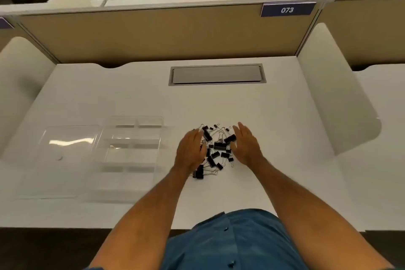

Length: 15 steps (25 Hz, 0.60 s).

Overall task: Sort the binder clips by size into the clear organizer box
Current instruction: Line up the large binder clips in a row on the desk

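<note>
While our left hand (191,151) and right hand (246,146) flank the binder clips (217,151), both spread and empty, we pick by size; the organizer box (131,149) sits beyond the left hand

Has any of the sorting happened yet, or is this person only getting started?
Only starting. Done: the clear organizer box sits open, its lid lying flat to its left. Its compartments look empty. In hand: nothing yet; the left hand and right hand are open on either side of the pile of binder clips, as if gathering it. Left: every clip, large and small, remains mixed on the desk.
</note>
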{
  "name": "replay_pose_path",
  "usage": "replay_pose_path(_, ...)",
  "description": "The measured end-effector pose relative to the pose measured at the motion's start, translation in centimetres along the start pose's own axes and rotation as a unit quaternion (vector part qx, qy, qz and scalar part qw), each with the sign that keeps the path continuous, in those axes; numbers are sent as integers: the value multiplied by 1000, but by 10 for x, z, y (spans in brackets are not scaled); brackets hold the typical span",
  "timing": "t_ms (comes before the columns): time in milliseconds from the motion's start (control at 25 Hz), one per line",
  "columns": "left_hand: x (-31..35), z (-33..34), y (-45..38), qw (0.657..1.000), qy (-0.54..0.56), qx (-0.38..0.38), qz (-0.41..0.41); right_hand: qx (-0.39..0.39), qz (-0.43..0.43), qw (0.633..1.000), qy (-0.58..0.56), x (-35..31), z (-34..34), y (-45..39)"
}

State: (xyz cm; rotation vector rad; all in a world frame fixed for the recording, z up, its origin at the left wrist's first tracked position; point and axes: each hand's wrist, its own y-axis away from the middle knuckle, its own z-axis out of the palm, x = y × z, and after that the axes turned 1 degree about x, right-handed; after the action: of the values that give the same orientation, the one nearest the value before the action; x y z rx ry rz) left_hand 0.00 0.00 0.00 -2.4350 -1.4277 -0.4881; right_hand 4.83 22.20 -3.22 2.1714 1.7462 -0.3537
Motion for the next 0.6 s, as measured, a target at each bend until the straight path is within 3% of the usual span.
replay_pose_path(80, 8, 12, -1, 999, 34, -31, 7, -15, -23, 1000, 6, 4, 8, 1)
replay_pose_path(320, 31, 39, -17, 992, -15, -109, 63, -78, -98, 990, 67, 10, 14, 4)
replay_pose_path(600, 28, 70, -26, 988, -85, -108, 64, -14, -105, 994, 31, 23, 24, 1)
